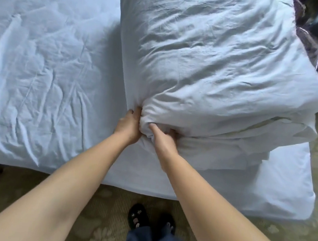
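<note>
Head view: at frame centre, the left hand (pixel 129 125) and right hand (pixel 162 136) both grip the near corner of the folded white duvet (pixel 214 62). It lies on the wrinkled bed sheet (pixel 39 61).

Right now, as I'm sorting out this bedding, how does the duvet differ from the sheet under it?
The duvet is thick and puffy, folded in layers; the sheet lies thin and flat. The duvet sits only on the right side; the sheet spreads from left to right. The left hand and right hand grip the duvet's near corner; neither grips the sheet. Both are whitish and wrinkled.
</note>
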The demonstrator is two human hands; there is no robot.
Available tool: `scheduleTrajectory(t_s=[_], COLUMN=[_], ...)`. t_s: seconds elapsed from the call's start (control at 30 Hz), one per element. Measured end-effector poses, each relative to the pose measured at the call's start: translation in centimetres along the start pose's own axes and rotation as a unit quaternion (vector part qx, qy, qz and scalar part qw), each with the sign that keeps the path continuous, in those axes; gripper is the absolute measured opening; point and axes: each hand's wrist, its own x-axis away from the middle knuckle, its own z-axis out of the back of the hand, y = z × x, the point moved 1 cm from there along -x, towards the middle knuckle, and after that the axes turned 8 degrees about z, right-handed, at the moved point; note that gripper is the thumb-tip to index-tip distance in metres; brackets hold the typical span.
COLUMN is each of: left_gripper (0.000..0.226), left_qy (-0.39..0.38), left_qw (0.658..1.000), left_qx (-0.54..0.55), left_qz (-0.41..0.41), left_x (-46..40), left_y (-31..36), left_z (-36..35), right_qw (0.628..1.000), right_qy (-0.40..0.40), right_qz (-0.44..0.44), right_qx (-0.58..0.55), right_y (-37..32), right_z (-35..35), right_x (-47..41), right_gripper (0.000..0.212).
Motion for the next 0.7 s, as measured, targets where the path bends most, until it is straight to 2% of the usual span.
scheduleTrajectory(t_s=[0.03, 0.1, 0.17, 0.2, 0.23, 0.27, 0.3, 0.33, 0.37, 0.4, 0.47, 0.5, 0.6, 0.63, 0.7], left_gripper=[0.050, 0.050, 0.042, 0.036, 0.032, 0.026, 0.020, 0.017, 0.018, 0.022, 0.039, 0.055, 0.132, 0.151, 0.164], left_qy=[-0.026, -0.084, -0.129, -0.141, -0.152, -0.153, -0.144, -0.133, -0.124, -0.118, -0.110, -0.110, -0.128, -0.130, -0.126], left_qw=[0.999, 0.991, 0.966, 0.945, 0.917, 0.892, 0.880, 0.875, 0.874, 0.875, 0.877, 0.875, 0.850, 0.838, 0.816], left_qx=[0.027, 0.108, 0.220, 0.283, 0.343, 0.383, 0.401, 0.407, 0.411, 0.411, 0.403, 0.404, 0.429, 0.443, 0.481], left_qz=[-0.008, -0.015, 0.042, 0.090, 0.138, 0.182, 0.211, 0.224, 0.228, 0.228, 0.238, 0.244, 0.278, 0.290, 0.295], left_x=[0.1, 0.4, 0.9, 1.3, 1.5, 1.6, 1.6, 1.5, 1.2, 0.9, 0.3, 0.0, -1.4, -2.1, -3.2], left_y=[-0.1, -0.3, -0.7, -0.7, -0.5, -0.1, 0.3, 0.8, 1.2, 1.7, 2.0, 2.0, 1.2, 0.7, 0.4], left_z=[0.3, 1.4, 2.4, 2.9, 3.3, 3.7, 4.0, 4.4, 4.5, 4.6, 4.1, 3.6, 1.7, 1.0, -0.2], right_qw=[0.999, 0.996, 0.992, 0.974, 0.928, 0.849, 0.759, 0.690, 0.664, 0.653, 0.620, 0.618, 0.634, 0.638, 0.643], right_qy=[-0.033, -0.074, -0.046, -0.004, 0.076, 0.137, 0.166, 0.137, 0.066, -0.017, -0.092, -0.103, -0.129, -0.136, -0.144], right_qz=[-0.027, -0.055, 0.002, 0.082, 0.220, 0.375, 0.487, 0.532, 0.493, 0.424, 0.355, 0.355, 0.356, 0.352, 0.347], right_qx=[-0.033, -0.011, 0.114, 0.210, 0.289, 0.347, 0.399, 0.472, 0.559, 0.628, 0.693, 0.694, 0.675, 0.671, 0.667], right_y=[-0.5, -1.4, -3.2, -4.3, -5.4, -6.3, -7.2, -7.6, -7.9, -7.5, -6.2, -5.5, -4.0, -3.6, -3.3], right_z=[-0.6, -1.1, -0.9, -0.6, -0.1, 0.5, 1.3, 2.0, 2.9, 3.9, 5.5, 5.9, 5.7, 5.6, 5.6], right_x=[0.5, 1.0, 1.0, 0.7, 0.3, -0.2, -0.7, -1.7, -2.5, -3.9, -5.8, -6.4, -7.7, -8.3, -9.0], right_gripper=[0.060, 0.043, 0.025, 0.028, 0.030, 0.028, 0.023, 0.027, 0.050, 0.076, 0.102, 0.108, 0.119, 0.120, 0.122])
